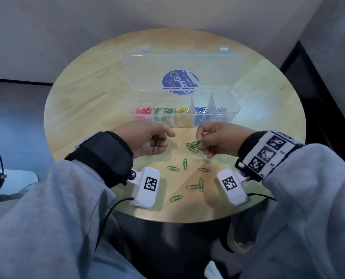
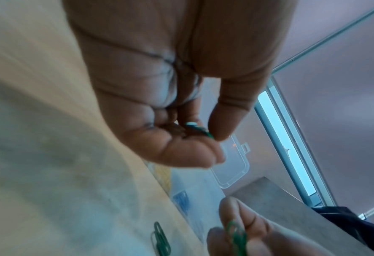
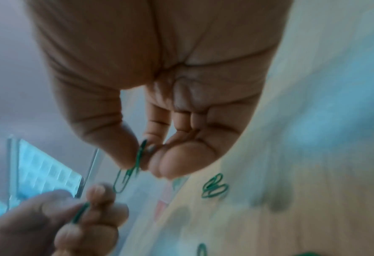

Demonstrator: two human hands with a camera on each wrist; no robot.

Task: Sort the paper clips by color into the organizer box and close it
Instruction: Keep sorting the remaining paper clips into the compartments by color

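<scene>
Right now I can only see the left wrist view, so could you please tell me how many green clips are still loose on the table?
Observer: Six single green clips lie apart on the table between the wrists, plus a small bunch at the right hand.
Operator: Thank you. Which compartment do they belong in?
Observer: The green compartment is second from the left in the organizer box, between the red clips and the yellow clips.
Operator: And what lies beyond the yellow?
Observer: Blue clips, then silvery clips in the rightmost compartment.
</scene>
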